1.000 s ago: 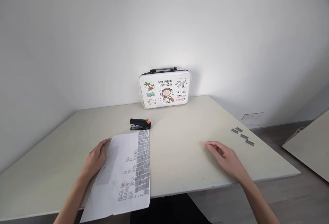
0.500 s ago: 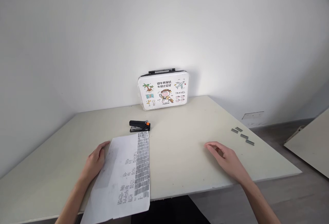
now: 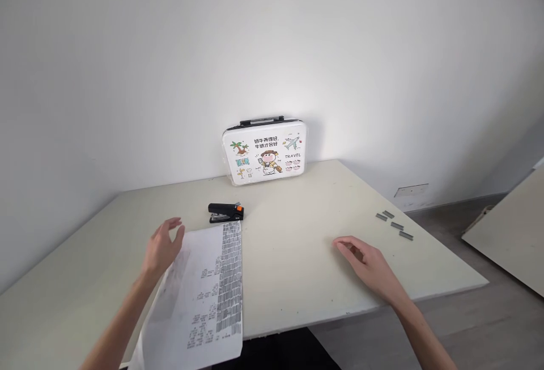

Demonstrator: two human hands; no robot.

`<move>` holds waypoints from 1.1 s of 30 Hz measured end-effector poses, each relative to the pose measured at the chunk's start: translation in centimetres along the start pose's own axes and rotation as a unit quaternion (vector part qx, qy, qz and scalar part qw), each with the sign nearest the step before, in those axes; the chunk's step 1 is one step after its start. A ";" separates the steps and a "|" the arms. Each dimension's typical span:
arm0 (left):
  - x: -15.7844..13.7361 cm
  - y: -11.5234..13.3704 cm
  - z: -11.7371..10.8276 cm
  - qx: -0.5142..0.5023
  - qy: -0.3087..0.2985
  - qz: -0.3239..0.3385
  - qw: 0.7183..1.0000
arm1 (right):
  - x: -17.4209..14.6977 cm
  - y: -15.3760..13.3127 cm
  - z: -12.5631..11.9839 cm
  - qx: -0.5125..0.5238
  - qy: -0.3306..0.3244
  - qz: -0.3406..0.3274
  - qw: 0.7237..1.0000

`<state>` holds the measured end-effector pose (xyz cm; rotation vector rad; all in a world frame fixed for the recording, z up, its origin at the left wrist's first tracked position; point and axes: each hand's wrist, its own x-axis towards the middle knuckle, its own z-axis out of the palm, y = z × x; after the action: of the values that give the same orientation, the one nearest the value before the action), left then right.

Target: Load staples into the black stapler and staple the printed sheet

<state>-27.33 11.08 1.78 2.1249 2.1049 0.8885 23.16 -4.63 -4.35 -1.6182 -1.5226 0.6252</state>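
Observation:
My left hand (image 3: 164,243) is raised at the left edge of a printed paper sheet (image 3: 208,290), thumb and fingers apart, gripping nothing. The sheet lies on the table and hangs over its front edge, with dense dark print along its right side. Just beyond its top edge sits a black stapler (image 3: 226,212) with an orange part, its jaw facing left. My right hand (image 3: 361,259) is over the table to the right, fingers curled and fingertips brought close to the thumb. No object shows in it. Several strips of staples (image 3: 396,226) lie beyond that hand.
A white case (image 3: 266,154) with cartoon prints and a black handle leans against the wall at the table's (image 3: 289,268) back. A wall socket (image 3: 411,190) is low on the right. Another pale surface (image 3: 510,234) stands farther right, across a floor gap.
My left hand has lifted off the table and moved up beside the sheet, its thumb and fingers spreading. The view has shifted slightly. My right hand keeps nearly the same pose.

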 end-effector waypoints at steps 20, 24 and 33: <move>7.7 9.0 3.6 0.046 -0.222 0.211 0.951 | 0.0 -0.2 0.0 0.000 -0.001 -0.006 1.000; 7.2 10.0 3.1 0.044 -0.183 0.209 0.959 | 0.0 -0.5 -0.1 0.000 0.000 -0.009 1.000; 0.6 19.1 1.6 -0.037 -0.122 0.329 0.936 | -0.1 -0.2 0.0 0.003 -0.018 -0.003 1.000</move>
<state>-9.32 10.47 8.32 2.7645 1.2247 0.6541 23.09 -4.73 -4.21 -1.6052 -1.5496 0.6573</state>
